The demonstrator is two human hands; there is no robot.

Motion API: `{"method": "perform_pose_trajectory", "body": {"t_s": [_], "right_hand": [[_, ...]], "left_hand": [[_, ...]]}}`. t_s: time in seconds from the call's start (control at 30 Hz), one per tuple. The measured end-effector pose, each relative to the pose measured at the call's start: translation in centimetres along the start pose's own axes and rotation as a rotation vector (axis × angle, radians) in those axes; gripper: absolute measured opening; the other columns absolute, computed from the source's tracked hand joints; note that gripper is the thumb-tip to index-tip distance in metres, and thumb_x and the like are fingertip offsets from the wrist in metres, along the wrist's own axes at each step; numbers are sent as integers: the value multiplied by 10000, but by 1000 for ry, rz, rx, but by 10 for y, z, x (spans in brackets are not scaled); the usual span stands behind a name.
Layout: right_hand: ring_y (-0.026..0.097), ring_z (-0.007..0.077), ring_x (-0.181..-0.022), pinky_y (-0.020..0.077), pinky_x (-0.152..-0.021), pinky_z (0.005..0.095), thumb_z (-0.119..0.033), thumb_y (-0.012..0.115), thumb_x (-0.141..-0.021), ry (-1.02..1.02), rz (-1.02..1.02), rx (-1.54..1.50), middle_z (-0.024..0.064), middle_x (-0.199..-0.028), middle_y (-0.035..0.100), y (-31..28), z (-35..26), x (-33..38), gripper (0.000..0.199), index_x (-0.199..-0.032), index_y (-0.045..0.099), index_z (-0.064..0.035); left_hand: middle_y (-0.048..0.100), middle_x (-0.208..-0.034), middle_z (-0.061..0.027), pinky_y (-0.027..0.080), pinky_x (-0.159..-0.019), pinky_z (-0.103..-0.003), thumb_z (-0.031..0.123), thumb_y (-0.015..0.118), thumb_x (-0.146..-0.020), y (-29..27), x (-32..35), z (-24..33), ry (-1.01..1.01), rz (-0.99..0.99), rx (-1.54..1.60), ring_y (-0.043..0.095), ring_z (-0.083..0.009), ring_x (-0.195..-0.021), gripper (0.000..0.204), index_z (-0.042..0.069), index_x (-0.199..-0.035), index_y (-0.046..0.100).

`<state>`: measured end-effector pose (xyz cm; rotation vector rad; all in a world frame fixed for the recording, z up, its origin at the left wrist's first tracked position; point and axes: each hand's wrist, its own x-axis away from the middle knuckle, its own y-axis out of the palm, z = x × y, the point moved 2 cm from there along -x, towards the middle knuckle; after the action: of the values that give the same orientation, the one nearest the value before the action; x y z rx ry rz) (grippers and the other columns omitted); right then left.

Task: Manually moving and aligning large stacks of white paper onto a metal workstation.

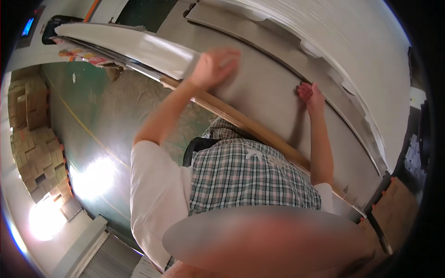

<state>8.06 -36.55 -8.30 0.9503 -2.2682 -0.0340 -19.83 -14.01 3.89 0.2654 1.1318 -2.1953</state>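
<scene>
My left hand (214,68) is over the grey tabletop (264,76), beside the near end of a glossy white sheet (167,53). Motion smears its fingers, and nothing shows in them. Further right, my right hand (311,97) has its fingers curled in, close to the dark edge of a long grey metal strip (252,34). Whether the fingertips touch that edge or pinch something small is hidden. Beyond the strip rises a large white mass with fine lines (357,46), like stacked sheets.
A wooden-coloured rail (252,125) runs along the table's near edge, against my checked apron (255,176). Stacked brown cartons (37,153) stand at the far left beside a green floor (88,106). More brown cardboard (394,208) is at the right. A small lit screen (28,27) is top left.
</scene>
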Motion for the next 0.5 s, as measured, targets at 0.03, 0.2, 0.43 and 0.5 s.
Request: {"method": "perform_pose_trajectory", "body": {"t_s": [0.03, 0.2, 0.43, 0.5], "right_hand": [[610, 186, -686, 506, -618, 253, -360, 373, -920, -80, 60, 1, 142, -810, 621, 2, -2, -7, 482, -984, 543, 88], [608, 178, -692, 499, -604, 248, -378, 388, -913, -139, 239, 5, 137, -837, 623, 4, -11, -32, 483, -983, 547, 72], [608, 175, -645, 500, -570, 243, -387, 401, -908, -156, 315, 35, 129, -780, 625, 13, -5, -23, 476, -939, 566, 59], [604, 172, -644, 495, -571, 243, -388, 406, -905, -132, 321, 31, 127, -785, 625, 14, -5, -23, 475, -944, 568, 56]], "left_hand": [[633, -874, -88, 484, -675, -292, 122, 606, -777, -4, -16, -23, -92, 46, 13, 617, -223, -742, 192, 62, -959, 609], [637, -771, -100, 463, -615, -270, 254, 608, -773, -10, -96, -154, -244, 247, -63, 609, -160, -699, 264, 74, -966, 623], [626, -815, -161, 451, -694, -331, 236, 540, -799, -3, -179, -268, -472, 458, -99, 604, -235, -796, 256, 29, -920, 629], [626, -795, -136, 444, -690, -318, 228, 520, -818, 8, -188, -281, -514, 470, 48, 589, -209, -776, 257, 13, -911, 627]]}}
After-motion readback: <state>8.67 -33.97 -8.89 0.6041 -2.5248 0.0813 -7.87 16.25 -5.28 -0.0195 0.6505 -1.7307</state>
